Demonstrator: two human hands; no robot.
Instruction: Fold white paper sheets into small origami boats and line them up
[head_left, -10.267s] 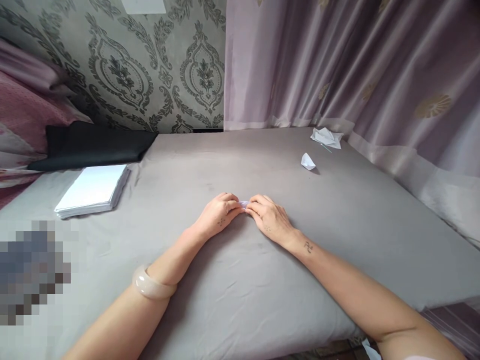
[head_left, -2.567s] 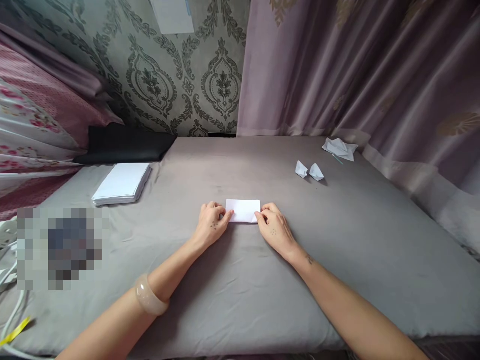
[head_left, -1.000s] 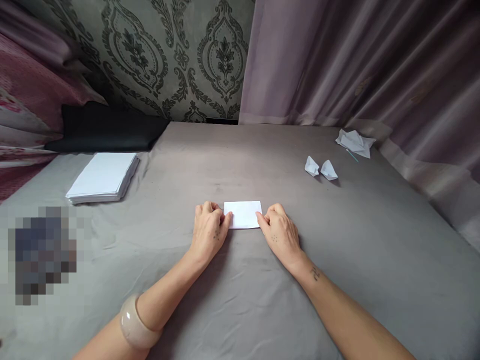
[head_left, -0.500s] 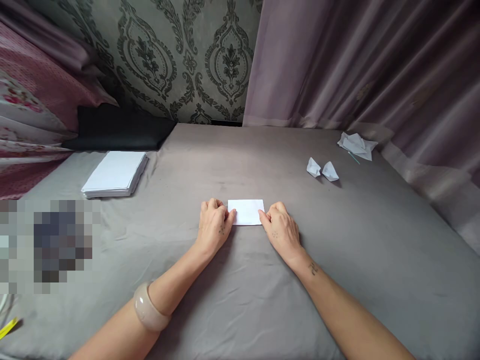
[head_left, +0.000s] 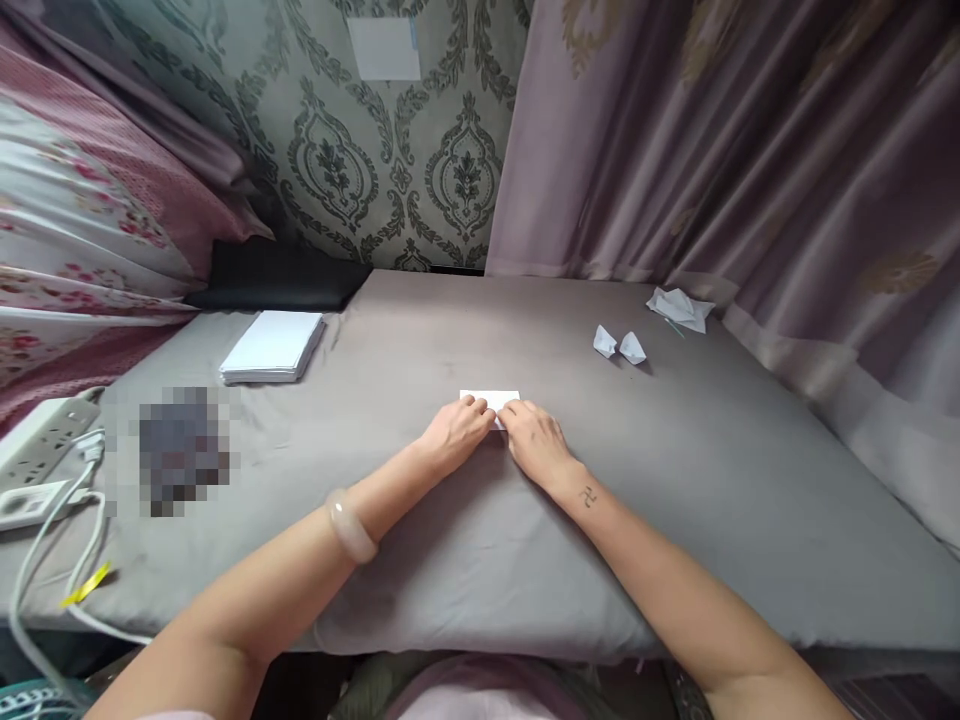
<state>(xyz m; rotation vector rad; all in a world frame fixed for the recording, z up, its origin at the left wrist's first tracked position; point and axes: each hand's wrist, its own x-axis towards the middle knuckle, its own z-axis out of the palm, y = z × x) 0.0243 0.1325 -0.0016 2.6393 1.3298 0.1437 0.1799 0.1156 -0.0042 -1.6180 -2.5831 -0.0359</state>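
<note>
A small rectangle of folded white paper (head_left: pixel 490 397) lies on the grey cloth of the table, partly covered by my hands. My left hand (head_left: pixel 457 436) comes over its left part with curled fingers pressed down on it. From the other side, my right hand (head_left: pixel 537 440) bears on the paper's right part, fingers bent too. The fingertips of both hands nearly meet at the near edge, and the thumbs are mostly hidden. Beyond to the right sit two small folded paper pieces (head_left: pixel 604 342), side by side.
A stack of white paper (head_left: pixel 271 347) lies at the left, before a black cloth (head_left: pixel 281 277). Crumpled paper (head_left: pixel 681 308) and a thin greenish stick lie far right. Power strips (head_left: pixel 46 445) with white cables are at the left edge, near a blurred-out object (head_left: pixel 184 445).
Both hands have come inward from the paper's side edges to its middle. The view has tilted and widened. Since the oldest frame, a second small folded piece stands beside the first.
</note>
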